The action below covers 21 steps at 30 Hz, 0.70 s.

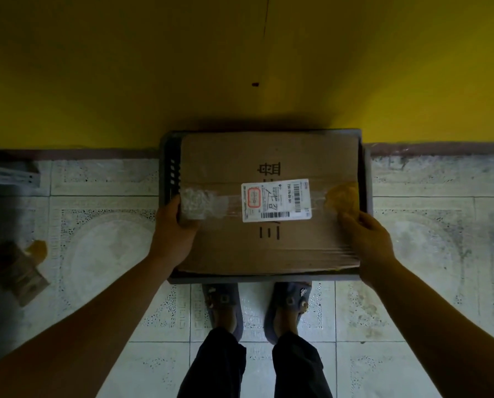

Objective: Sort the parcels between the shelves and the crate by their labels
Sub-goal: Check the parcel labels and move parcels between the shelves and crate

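A large cardboard box [223, 248] is held flat over a grey plastic crate [169, 173], covering nearly all of its opening; only the crate's rim and its slotted left wall are seen around the box. Whether the box rests inside the crate or is held just above it cannot be told. The left hand [172, 228] is clamped on the box's left edge near the front corner, thumb along the side. The right hand [366, 237] is closed over the right edge, fingertips bent onto the taped top. A white shipping label [276, 200] with barcodes and a red-ringed mark is stuck at the middle of the box's top, across a band of clear tape.

The crate is set on a tiled floor [427, 254], its far edge against a yellow wall [125, 67]. The person's grey slippers [225, 308] are planted at the crate's near edge. Towards the floor's left edge, well apart from the crate, a small brown parcel [17, 271] is seen lying, with a metal shelf rail [10, 175] beyond it.
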Available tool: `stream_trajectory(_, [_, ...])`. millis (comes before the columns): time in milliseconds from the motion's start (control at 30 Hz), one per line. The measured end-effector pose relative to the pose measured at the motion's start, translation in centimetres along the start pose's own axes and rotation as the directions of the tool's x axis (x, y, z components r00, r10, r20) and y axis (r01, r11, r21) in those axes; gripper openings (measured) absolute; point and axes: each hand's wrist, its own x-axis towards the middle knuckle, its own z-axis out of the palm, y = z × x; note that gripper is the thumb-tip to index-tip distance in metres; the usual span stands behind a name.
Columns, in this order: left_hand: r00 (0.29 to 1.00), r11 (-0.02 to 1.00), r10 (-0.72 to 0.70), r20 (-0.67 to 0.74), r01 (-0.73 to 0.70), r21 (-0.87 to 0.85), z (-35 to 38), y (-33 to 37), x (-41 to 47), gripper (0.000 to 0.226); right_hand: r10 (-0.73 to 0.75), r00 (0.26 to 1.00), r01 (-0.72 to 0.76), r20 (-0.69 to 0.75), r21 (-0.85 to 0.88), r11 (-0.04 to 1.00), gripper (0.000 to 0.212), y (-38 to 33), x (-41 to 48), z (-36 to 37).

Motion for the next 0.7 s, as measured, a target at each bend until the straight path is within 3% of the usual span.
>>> stream_trajectory(133, [0.999, 1.0, -0.012, 0.031, 0.011, 0.021, 1.6, -1.8, 2.1, 0.051, 0.024, 0.999, -0.024, -0.022, -0.028, 0.999, 0.048, 2.0, 3.4, 1.5])
stream_trajectory(367, [0.991, 0.994, -0.096, 0.097, 0.1, -0.034, 6.1, -4.5, 5.3, 0.06, -0.006, 0.998, -0.004, -0.063, -0.152, 0.988, 0.039, 5.2, 8.4, 1.7])
stream_trajectory(600, [0.988, 0.989, -0.116, 0.101, 0.124, -0.083, 8.8, -6.2, 6.8, 0.061, -0.131, 0.991, 0.119, -0.008, -0.368, 0.922, 0.075, 7.6, 10.6, 2.4])
stream_trajectory(700, [0.991, 0.984, -0.119, 0.064, 0.126, -0.127, 9.5, -6.9, 7.4, 0.058, -0.149, 0.989, 0.12, -0.021, -0.492, 0.863, 0.056, 8.3, 11.9, 2.9])
